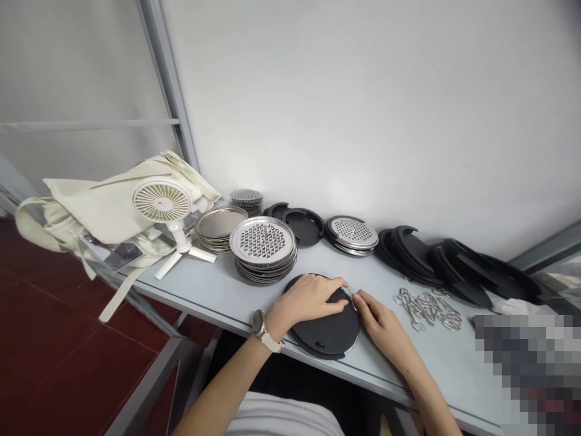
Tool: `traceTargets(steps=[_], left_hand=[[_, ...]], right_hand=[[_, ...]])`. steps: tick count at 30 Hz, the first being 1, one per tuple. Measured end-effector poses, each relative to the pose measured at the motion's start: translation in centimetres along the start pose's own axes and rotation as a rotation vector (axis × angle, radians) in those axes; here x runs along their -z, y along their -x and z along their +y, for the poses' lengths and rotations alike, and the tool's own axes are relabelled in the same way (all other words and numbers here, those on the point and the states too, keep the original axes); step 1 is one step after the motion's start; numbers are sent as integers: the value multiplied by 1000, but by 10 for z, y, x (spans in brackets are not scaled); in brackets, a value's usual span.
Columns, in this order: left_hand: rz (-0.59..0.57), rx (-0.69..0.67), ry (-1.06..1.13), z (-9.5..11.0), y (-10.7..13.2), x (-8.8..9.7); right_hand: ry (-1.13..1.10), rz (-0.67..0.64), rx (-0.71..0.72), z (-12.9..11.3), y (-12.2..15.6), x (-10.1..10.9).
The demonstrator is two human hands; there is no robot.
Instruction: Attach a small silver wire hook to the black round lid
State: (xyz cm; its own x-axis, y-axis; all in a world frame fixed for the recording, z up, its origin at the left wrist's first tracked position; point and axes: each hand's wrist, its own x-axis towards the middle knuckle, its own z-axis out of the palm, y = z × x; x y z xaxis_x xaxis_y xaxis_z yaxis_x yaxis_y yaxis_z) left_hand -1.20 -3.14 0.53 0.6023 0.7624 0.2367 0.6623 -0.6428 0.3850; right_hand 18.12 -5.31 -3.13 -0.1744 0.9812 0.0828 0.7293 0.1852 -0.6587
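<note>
Round black plastic disc (327,336) lies at lower centre of the frame; left hand (311,298) rests on it, fingers apart; right hand (379,321) pinches silver metal clip (348,295), seemingly attaching it; next probably needs steady support.

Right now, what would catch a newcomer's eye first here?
Probably the left hand lying on a black disc near the front of the table, with the right hand at the disc's right side. Then the white fan at the table's left end, and the pile of metal pieces right of the hands.
</note>
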Motion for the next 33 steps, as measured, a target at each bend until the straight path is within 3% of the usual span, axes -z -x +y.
traceTargets(steps=[18,33], left_hand=[[9,-27,16,-2,-2,-2],[28,-6,-18,-1,-2,-3]], right_hand=[[-50,161,-17,9,5,-3],[11,73,36,1,5,-4]])
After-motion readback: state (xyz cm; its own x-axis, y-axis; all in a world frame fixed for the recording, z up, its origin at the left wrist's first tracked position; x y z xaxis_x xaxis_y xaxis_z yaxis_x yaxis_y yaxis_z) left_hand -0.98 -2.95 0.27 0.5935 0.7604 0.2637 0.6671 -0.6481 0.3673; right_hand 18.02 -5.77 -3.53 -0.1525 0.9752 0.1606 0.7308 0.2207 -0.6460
